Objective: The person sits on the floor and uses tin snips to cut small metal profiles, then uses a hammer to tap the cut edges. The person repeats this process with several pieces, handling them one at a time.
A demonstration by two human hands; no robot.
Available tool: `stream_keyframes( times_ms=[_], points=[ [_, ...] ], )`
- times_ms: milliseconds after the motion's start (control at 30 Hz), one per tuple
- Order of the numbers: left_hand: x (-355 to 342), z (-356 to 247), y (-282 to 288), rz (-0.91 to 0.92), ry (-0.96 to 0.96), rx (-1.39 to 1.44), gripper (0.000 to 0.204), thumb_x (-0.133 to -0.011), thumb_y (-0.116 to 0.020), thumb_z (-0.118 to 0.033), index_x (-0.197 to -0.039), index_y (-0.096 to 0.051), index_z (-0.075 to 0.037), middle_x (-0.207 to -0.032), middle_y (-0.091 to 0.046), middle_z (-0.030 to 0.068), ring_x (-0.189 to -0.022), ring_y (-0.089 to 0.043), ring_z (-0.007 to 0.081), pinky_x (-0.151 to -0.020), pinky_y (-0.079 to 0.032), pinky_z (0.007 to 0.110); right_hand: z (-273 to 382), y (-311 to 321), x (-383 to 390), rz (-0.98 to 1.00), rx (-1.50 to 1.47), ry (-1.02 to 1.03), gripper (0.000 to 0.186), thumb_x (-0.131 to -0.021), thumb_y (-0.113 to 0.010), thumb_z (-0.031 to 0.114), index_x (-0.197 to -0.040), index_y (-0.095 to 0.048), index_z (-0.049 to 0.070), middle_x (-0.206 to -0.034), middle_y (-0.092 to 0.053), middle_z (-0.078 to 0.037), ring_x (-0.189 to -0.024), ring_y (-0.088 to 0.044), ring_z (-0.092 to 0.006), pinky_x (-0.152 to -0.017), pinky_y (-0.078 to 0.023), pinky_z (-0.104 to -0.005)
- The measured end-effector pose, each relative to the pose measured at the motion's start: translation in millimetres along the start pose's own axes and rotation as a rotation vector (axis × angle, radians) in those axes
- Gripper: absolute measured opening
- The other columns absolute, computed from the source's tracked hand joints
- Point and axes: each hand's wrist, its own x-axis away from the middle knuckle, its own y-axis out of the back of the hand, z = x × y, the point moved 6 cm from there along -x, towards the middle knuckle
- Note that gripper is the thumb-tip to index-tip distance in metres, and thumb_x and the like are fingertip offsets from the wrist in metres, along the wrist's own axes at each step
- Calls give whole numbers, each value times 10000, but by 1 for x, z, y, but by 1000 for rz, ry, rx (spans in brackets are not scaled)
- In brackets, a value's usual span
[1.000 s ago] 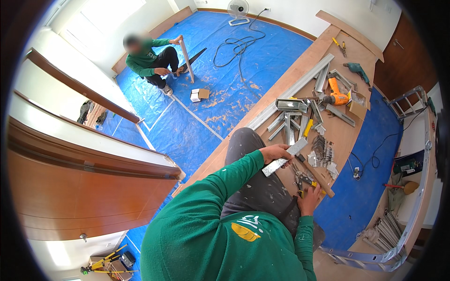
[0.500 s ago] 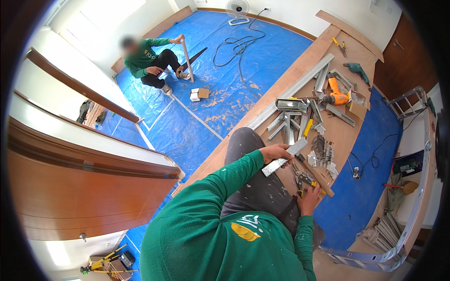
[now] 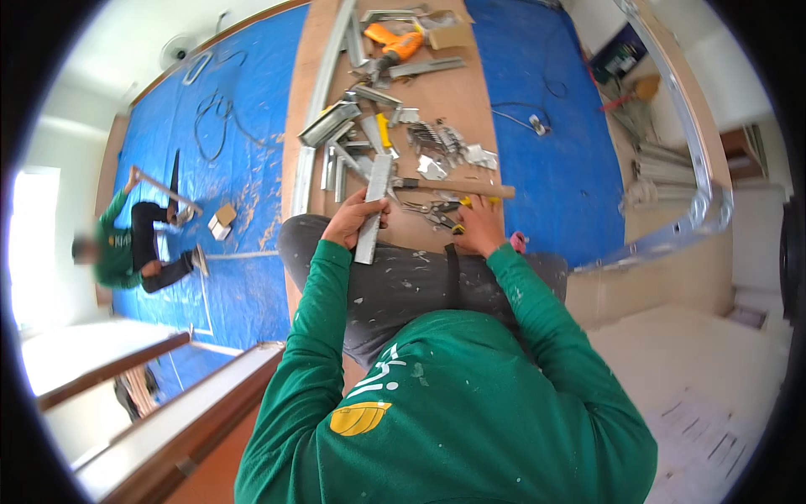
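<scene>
My left hand (image 3: pixel 351 221) is closed round a flat silver metal strip (image 3: pixel 379 178), which slants over my thigh and the edge of the board. To the right, my right hand (image 3: pixel 480 227) has its fingers on the yellow-and-black handles of a pair of tin snips (image 3: pixel 437 215). The snips lie on the board with their jaws pointing left, apart from the strip. Just beyond them rests a hammer (image 3: pixel 462 187), its wooden handle running to the right and its head close to the strip.
Cut metal channels (image 3: pixel 329 124), screws or clips (image 3: pixel 437 141) and an orange drill (image 3: pixel 396 44) crowd the wooden board (image 3: pixel 294 181). Blue sheeting (image 3: pixel 243 181) covers the floor, with a cable (image 3: pixel 220 118) on it. A co-worker (image 3: pixel 126 239) sits at left; a ladder (image 3: pixel 705 168) is at right.
My view has turned, so the board now runs straight ahead and the co-worker appears at far left. The strip is still in my left hand; my right hand remains at the snips.
</scene>
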Motion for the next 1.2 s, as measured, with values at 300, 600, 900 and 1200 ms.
stream_keyframes(
  times_ms=[300, 600, 900, 1200],
  points=[
    [2, -5, -13, 30, -6, -68, 258, -999, -693, -62, -1229, -578, -40, -903, -634, 43, -741, -627, 136, -712, -570, 328, 7, 2, -14, 114, 184, 1, 608, -746, -757, 172, -1316, -571, 75, -1181, -626, -213, -1158, -590, -431, -1018, -441, -561],
    [7, -9, -12, -51, -7, -36, 255, -968, -731, -74, -1191, -614, -36, -838, -645, 43, -661, -631, 133, -643, -564, 300, -11, 4, -17, 266, 83, 73, 821, -773, -712, 26, -1541, -470, 184, -1276, -566, -238, -1263, -515, -457, -1070, -450, -516],
    [24, -20, -18, -1, -44, -1, 330, -951, -602, -63, -1280, -595, -30, -804, -636, 61, -630, -600, 127, -588, -514, 284, -14, 33, 15, 110, -360, 103, 736, -747, -678, 19, -1470, -573, 113, -1290, -579, -194, -1234, -544, -419, -1063, -462, -469],
    [41, -38, -63, 115, -112, 47, 347, -966, -664, -65, -1299, -581, -21, -754, -589, 27, -577, -567, 108, -511, -468, 254, 27, 76, 31, -113, -814, 320, 676, -764, -672, 19, -1429, -551, 13, -1244, -594, -188, -1225, -587, -391, -1078, -470, -408]
  ],
)
